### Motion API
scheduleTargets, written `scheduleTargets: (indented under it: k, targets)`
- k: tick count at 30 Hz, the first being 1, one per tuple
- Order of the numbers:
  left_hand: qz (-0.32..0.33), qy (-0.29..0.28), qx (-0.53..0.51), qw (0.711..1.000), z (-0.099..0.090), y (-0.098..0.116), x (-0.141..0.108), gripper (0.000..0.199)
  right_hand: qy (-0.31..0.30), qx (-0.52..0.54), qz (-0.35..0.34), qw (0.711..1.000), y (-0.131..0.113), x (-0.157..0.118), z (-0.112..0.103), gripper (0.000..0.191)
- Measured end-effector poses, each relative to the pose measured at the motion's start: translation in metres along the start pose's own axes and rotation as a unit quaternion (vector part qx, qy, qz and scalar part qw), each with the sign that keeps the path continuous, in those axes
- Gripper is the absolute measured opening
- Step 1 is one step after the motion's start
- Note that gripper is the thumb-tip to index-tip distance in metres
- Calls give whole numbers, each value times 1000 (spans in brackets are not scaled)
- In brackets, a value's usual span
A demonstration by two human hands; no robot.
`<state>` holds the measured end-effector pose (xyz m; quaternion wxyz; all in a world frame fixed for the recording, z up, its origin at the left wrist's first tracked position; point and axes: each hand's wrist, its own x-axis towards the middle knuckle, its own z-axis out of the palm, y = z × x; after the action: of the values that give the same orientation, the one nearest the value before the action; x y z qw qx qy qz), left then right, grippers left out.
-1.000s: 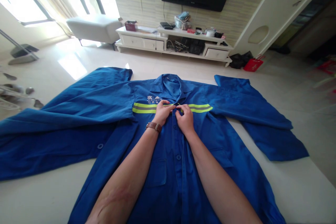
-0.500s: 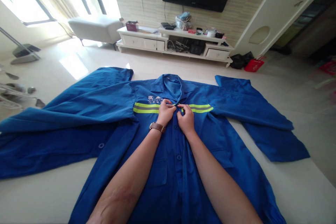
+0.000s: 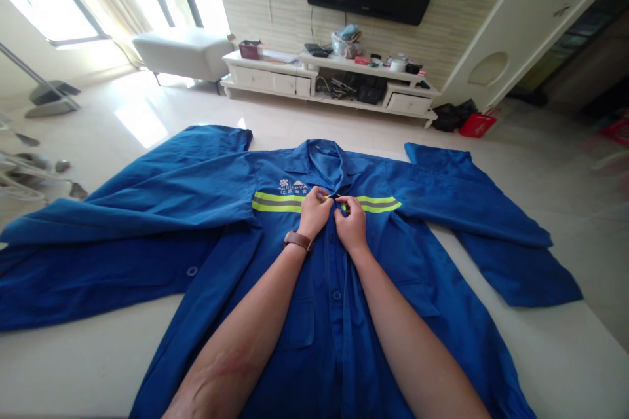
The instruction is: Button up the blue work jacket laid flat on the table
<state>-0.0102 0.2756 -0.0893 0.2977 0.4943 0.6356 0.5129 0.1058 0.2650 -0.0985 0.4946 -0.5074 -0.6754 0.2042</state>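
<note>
A blue work jacket point(image 3: 314, 314) lies spread flat, front up, with its collar point(image 3: 327, 160) at the far end. A yellow-green and grey reflective stripe point(image 3: 278, 201) crosses its chest, below a white printed logo. My left hand point(image 3: 315, 211), with a brown strap on the wrist, pinches the front edge at stripe height. My right hand point(image 3: 350, 221) pinches the opposite edge right beside it. The fingertips of both hands nearly meet; whatever button lies between them is hidden. Lower on the front, a dark button point(image 3: 337, 295) shows.
The jacket rests on a pale tabletop point(image 3: 88, 366); its sleeves spread to both sides. Beyond stand a white TV cabinet point(image 3: 255, 78) with small items, a grey bench point(image 3: 181, 52) and a red bag point(image 3: 477, 124). A dustpan point(image 3: 52, 105) stands at the left.
The view has shifted slightly, so everything sits a little further right. Both hands keep their pinch at the same spot on the jacket front.
</note>
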Motion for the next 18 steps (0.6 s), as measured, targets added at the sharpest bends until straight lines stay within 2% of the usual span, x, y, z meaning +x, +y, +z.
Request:
scheduleTargets:
  k: [8, 13, 18]
  targets:
    - [69, -4, 45, 997, -2, -1, 0, 20, 2, 4, 6, 1000, 2, 1, 1, 21]
    - [45, -28, 18, 998, -1, -8, 2, 19, -3, 10, 4, 1000, 4, 1, 2, 21]
    - [39, -16, -7, 999, -1, -8, 4, 14, 4, 15, 1, 1000, 1, 0, 1, 17]
